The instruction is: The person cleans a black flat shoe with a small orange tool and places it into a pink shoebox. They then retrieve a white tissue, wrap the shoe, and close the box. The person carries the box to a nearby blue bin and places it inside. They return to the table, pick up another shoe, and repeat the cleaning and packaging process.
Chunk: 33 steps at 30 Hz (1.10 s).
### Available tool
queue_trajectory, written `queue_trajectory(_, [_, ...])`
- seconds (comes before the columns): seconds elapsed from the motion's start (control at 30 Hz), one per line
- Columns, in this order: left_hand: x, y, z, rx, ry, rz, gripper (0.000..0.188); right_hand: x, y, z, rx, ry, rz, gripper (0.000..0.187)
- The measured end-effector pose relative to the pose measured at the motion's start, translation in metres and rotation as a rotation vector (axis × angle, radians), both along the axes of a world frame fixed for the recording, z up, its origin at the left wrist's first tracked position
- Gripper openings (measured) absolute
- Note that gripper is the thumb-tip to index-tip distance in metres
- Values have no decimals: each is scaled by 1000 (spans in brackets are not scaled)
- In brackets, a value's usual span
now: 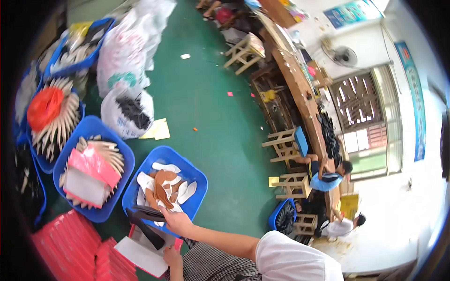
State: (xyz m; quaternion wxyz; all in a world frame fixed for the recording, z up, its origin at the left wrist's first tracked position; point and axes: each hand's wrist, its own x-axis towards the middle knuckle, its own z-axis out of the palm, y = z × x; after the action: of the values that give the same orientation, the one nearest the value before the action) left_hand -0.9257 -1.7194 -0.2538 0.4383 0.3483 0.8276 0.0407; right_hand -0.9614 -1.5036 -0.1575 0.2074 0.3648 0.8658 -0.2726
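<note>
My right hand is closed on a bundle of dark, flat strips at the near edge of a blue basket. White and brown insole-shaped pieces lie loose in that basket. Below it, an opened red box with a pale inside is tilted in front of me. A black strip hangs down from near my right hand into the box. My left hand grips the box's right side, its fingers partly hidden. A checkered apron covers my lap.
Stacked red boxes fill the lower left. Another blue basket holds beige pieces with a pink box on top. Further baskets and a white sack stand behind. At the right, two people sit by a long workbench with wooden stools.
</note>
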Motion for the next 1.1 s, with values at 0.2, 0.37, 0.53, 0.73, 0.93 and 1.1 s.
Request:
queue_trajectory(0.2, [-24, 26, 33, -2, 61, -139, 21, 98, 10, 30, 60, 306, -96, 62])
queue_trajectory(0.37, [-7, 42, 84, 57, 132, -193, 28, 128, -21, 43, 47, 510, -31, 58])
queue_trajectory(0.53, [-11, 49, 64, 207, 200, -269, 26, 126, -30, 84, 16, 563, -122, 38])
queue_trajectory(0.73, [-10, 73, 105, 613, 395, -159, 25, 129, 4, 80, -365, 551, -258, 62])
queue_trajectory(0.93, [-4, 67, 116, 426, 333, -241, 21, 140, 15, 75, -506, 340, -149, 67])
queue_trajectory(1.1, [-8, 59, 127, 374, 343, -125, 22, 142, 1, 42, -718, 250, -422, 52])
